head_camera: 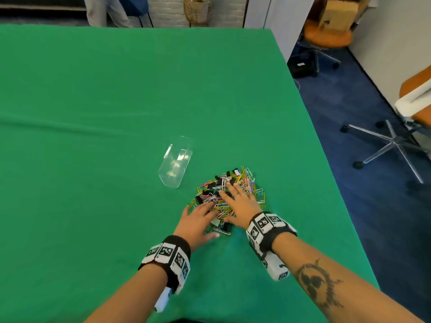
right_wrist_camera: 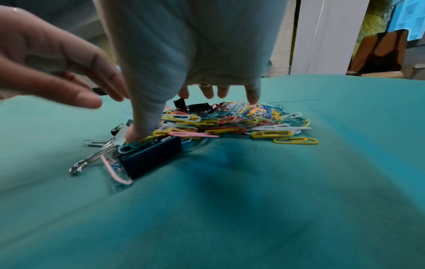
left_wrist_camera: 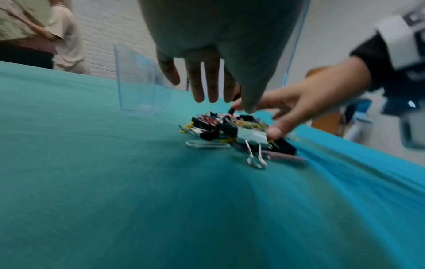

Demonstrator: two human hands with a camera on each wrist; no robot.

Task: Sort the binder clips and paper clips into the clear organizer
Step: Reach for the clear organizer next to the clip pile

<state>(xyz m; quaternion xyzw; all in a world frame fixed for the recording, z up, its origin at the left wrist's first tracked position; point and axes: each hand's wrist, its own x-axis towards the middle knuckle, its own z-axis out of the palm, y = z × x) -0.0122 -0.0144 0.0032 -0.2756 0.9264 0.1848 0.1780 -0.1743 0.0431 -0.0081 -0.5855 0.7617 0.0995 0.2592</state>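
Observation:
A heap of coloured paper clips [head_camera: 247, 185] mixed with black binder clips [head_camera: 219, 181] lies on the green table [head_camera: 93, 113]. The clear organizer [head_camera: 176, 163] stands just left of and beyond the heap, with nothing visible inside. My right hand [head_camera: 235, 203] lies spread on top of the heap, fingers straight. In the right wrist view its thumb [right_wrist_camera: 142, 127] presses down beside a dark binder clip [right_wrist_camera: 151, 158]. My left hand [head_camera: 205, 217] hovers at the heap's near left edge with fingers extended [left_wrist_camera: 207, 81], holding nothing. A pale binder clip [left_wrist_camera: 251, 138] sits at the heap's near edge.
The table's right edge [head_camera: 326, 159] runs close to the heap, with blue carpet and a chair base [head_camera: 391, 143] beyond. Another person [head_camera: 107, 10] stands past the far edge. Bare cloth stretches left of the organizer.

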